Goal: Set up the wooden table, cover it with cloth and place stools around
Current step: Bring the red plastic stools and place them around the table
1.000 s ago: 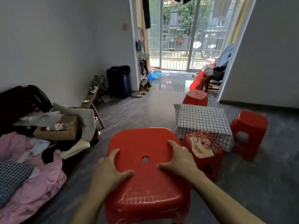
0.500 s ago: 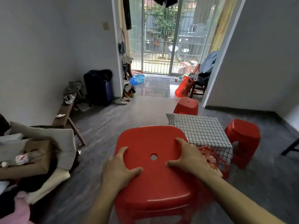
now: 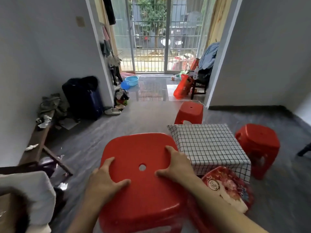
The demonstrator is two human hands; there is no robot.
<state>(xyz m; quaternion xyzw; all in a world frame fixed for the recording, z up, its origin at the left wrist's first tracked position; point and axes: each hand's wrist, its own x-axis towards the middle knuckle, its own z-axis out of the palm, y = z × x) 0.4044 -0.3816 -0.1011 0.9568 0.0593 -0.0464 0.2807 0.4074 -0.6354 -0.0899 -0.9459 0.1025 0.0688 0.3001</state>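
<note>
I carry a red plastic stool (image 3: 143,190) with a round hole in its seat, low in front of me. My left hand (image 3: 104,179) grips its left edge, thumb lying on the seat. My right hand (image 3: 175,167) grips its right edge the same way. Just right of it stands the low table, covered with a black-and-white checked cloth (image 3: 207,145). A red stool (image 3: 190,111) stands at the table's far side, another (image 3: 257,142) at its right side. A third stool with a patterned seat (image 3: 225,187) stands at the near side, under my right forearm.
A wooden bench (image 3: 38,142) with rags runs along the left wall, beside a dark suitcase (image 3: 84,96). White cushions (image 3: 30,190) lie at the near left. Slippers, blue basins (image 3: 132,80) and a red bag (image 3: 181,86) sit near the barred balcony door. Grey floor lies open left of the table.
I have moved forward with the stool, closer to the table's left side. The pink bedding and cardboard box at the left have slid out of view. Both hands keep their grip.
</note>
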